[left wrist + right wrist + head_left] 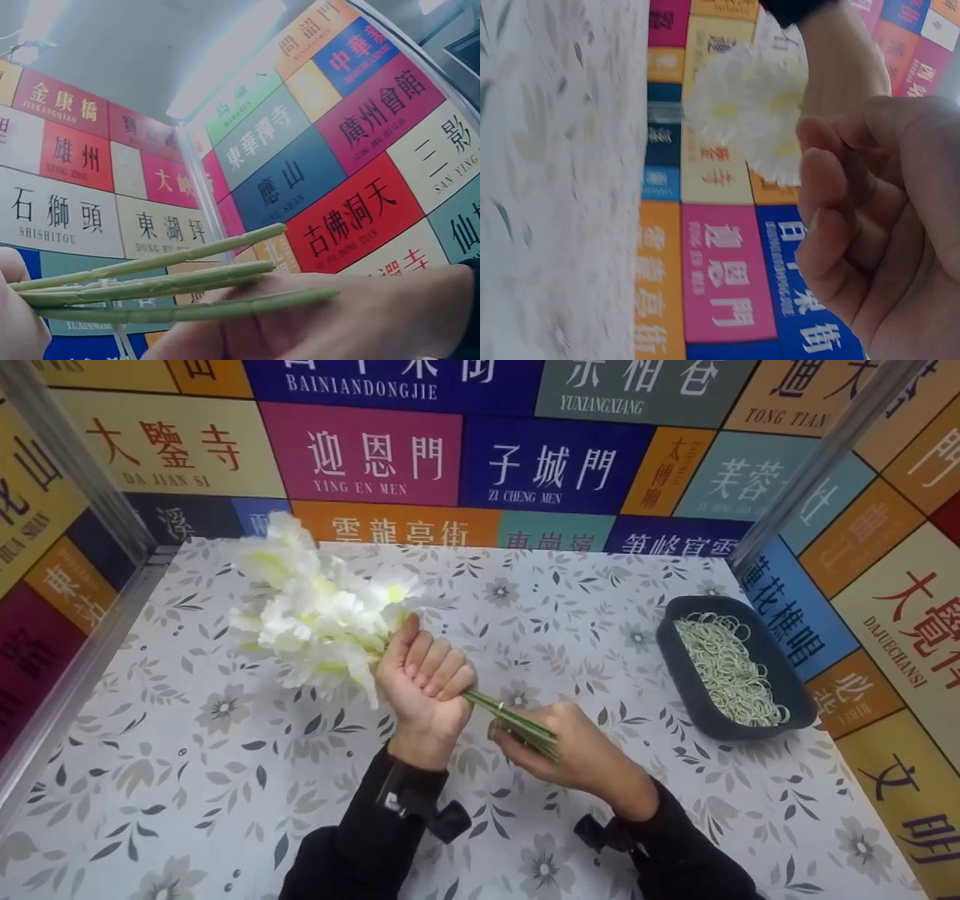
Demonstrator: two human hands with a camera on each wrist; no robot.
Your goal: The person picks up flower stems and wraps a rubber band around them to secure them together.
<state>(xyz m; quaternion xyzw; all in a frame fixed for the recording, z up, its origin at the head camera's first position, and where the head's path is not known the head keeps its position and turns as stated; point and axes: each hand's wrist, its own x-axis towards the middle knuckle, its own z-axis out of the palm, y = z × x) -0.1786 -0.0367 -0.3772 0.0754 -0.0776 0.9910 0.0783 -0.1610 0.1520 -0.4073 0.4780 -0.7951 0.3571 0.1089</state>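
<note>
A bunch of white artificial-looking flowers [322,615] with yellow-green tints leans to the upper left in the head view. My left hand [429,682] grips it just below the blooms, fingers curled round the green stems [517,718]. The stems slant down to the right, their cut ends beside my right hand [581,746]. A thin pale rubber band [118,334] loops over the stems and stretches down toward the right fingers, which pinch it. In the right wrist view the right hand [877,217] has curled fingers; the band itself is hidden there.
A dark grey tray [679,679] full of pale green rubber bands [727,667] stands at the right of the table. The tabletop [187,780] has a grey leaf pattern. Panels with coloured lettering [360,457] wall in the back and sides.
</note>
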